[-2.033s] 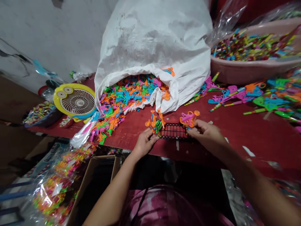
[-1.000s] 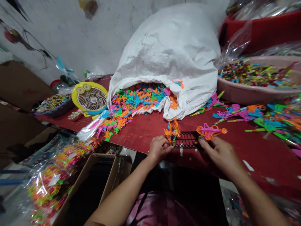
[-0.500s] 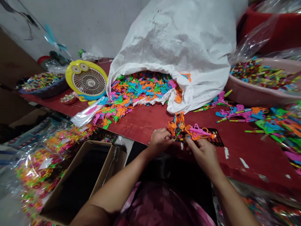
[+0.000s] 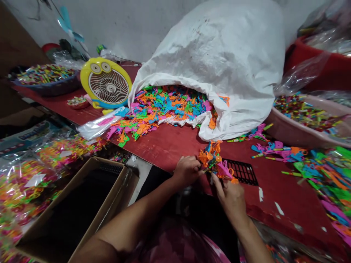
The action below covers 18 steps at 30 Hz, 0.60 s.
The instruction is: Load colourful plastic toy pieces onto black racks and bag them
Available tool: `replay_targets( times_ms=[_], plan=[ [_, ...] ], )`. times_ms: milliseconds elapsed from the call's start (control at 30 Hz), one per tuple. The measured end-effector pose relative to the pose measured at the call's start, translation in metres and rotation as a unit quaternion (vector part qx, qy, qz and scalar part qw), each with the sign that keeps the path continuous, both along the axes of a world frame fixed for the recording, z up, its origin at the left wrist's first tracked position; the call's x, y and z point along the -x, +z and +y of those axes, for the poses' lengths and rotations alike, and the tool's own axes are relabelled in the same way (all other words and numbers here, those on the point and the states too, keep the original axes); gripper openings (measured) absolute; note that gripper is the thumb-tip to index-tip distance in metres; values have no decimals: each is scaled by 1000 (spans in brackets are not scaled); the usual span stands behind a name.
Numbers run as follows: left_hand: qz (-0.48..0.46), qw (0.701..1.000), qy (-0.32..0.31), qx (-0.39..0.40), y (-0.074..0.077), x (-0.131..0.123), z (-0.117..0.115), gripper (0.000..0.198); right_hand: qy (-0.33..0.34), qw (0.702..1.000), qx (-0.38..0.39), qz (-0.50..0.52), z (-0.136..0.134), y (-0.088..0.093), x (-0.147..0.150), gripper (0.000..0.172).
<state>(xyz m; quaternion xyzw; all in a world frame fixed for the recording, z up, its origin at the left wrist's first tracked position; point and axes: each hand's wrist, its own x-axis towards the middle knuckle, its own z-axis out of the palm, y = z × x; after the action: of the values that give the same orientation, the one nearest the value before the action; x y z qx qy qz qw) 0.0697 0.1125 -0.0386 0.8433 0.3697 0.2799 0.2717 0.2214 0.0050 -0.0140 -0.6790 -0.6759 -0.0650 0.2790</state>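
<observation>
My left hand is closed on a bunch of small orange, green and blue plastic toys standing at the left end of a black grid rack on the red table. My right hand pinches a pink and orange plastic toy and holds it against that bunch. Both hands meet near the table's front edge.
A big white sack spills coloured plastic toys onto the table. A yellow desk fan stands at the left, a pink basin of parts at the right. An open cardboard box and bagged toys lie below left.
My right hand has carried the pink and orange toy leftward along the rack to the bunch in my left hand. The camera has swung left and the rack's right part now lies bare.
</observation>
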Motion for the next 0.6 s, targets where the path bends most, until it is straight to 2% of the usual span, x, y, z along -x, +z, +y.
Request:
replay_targets(
  times_ms=[100,233,433,600],
  plan=[
    [16,1000,3,8,1,-1,0,24,20,1000,-20,-12,1,-6,0,36],
    [35,999,11,2,0,-2,0,22,13,999,-40,-3,3,-12,-6,45],
    [40,999,10,-13,-1,-1,0,25,7,998,-46,45,13,2,-5,54],
    [48,999,1,-16,1,-1,1,22,-5,996,-12,87,15,8,-4,55]
  ],
)
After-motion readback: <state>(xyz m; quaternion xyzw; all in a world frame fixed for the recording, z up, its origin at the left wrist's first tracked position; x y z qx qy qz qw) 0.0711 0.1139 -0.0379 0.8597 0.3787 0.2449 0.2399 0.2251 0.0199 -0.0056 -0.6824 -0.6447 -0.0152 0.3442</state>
